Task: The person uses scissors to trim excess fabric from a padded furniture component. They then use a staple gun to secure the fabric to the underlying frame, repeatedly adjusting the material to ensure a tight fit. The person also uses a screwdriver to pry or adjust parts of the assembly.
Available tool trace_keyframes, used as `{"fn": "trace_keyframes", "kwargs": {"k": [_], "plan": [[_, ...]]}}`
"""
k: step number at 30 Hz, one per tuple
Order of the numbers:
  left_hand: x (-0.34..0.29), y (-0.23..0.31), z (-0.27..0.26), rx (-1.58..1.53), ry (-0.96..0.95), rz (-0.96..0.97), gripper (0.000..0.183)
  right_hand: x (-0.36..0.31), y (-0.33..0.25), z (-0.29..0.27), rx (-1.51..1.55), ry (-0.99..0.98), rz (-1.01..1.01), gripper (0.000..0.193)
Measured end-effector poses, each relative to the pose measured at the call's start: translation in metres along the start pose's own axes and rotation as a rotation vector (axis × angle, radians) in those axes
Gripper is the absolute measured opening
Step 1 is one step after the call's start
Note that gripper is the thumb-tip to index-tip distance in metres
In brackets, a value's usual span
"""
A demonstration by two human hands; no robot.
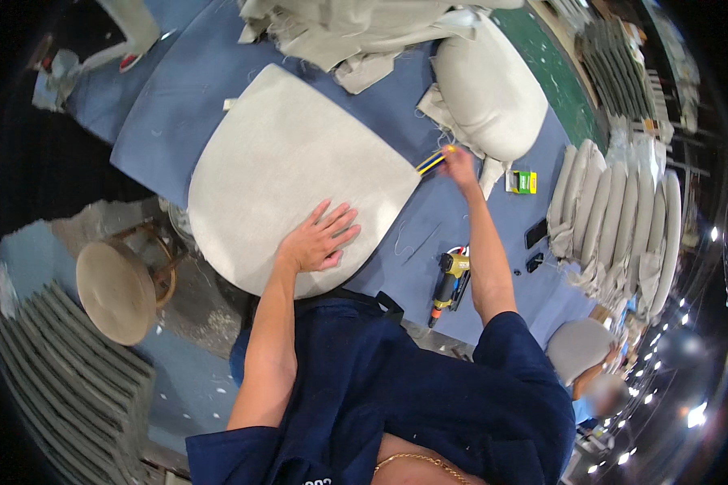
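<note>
A beige fabric-covered seat cushion [299, 153], rounded at one end with a corner toward the right, lies flat on the blue-covered table. My left hand [319, 241] rests on its near part, fingers spread and palm down. Just past the cushion's right corner, my right hand [459, 166] is closed around a slim yellow-and-dark-blue striped tool [431, 164]. The tool's tip reaches the corner; its exact kind is too small to tell. On the table below the right hand, near my forearm, lies a gold-and-black staple gun [447, 284] with an orange end.
Another covered cushion [493, 89] and loose beige fabric [332, 32] lie at the far side. A small green-yellow box [521, 182] and a black phone [535, 234] are at right, beside stacked cushions [619, 206]. At left are a round stool [115, 291] and grey foam pads [65, 372].
</note>
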State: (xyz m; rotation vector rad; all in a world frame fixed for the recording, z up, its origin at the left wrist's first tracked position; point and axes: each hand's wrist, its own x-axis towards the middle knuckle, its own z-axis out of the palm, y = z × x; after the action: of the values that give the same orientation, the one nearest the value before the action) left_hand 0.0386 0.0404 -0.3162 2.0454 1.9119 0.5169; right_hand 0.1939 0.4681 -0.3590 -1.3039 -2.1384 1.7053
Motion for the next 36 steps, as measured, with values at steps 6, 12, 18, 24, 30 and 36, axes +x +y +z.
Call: {"fn": "trace_keyframes", "kwargs": {"k": [6, 12, 18, 24, 30, 36], "plan": [[0.007, 0.007, -0.003, 0.022, -0.01, 0.009, 0.07, -0.08, 0.002, -0.009, -0.006, 0.301, -0.067, 0.031], [0.005, 0.012, -0.011, 0.037, 0.053, 0.002, 0.065, -0.18, 0.041, 0.06, -0.383, 0.448, 0.123, 0.026], [-0.058, 0.034, -0.017, 0.041, 0.032, -0.086, 0.063, -0.269, 0.017, 0.127, -0.56, 0.824, 0.055, 0.046], [-0.117, 0.028, -0.018, -0.008, -0.037, -0.052, 0.064, -0.352, 0.021, 0.207, -0.409, 0.674, -0.019, 0.038], [-0.187, -0.034, -0.024, 0.182, 0.422, -0.798, 0.071, -0.405, 0.035, 0.24, -0.191, 0.327, 0.144, 0.025], [-0.197, -0.08, -0.038, -0.347, 0.328, -1.121, 0.083, -0.4, 0.016, 0.226, -0.227, 0.308, 0.406, 0.034]]}}
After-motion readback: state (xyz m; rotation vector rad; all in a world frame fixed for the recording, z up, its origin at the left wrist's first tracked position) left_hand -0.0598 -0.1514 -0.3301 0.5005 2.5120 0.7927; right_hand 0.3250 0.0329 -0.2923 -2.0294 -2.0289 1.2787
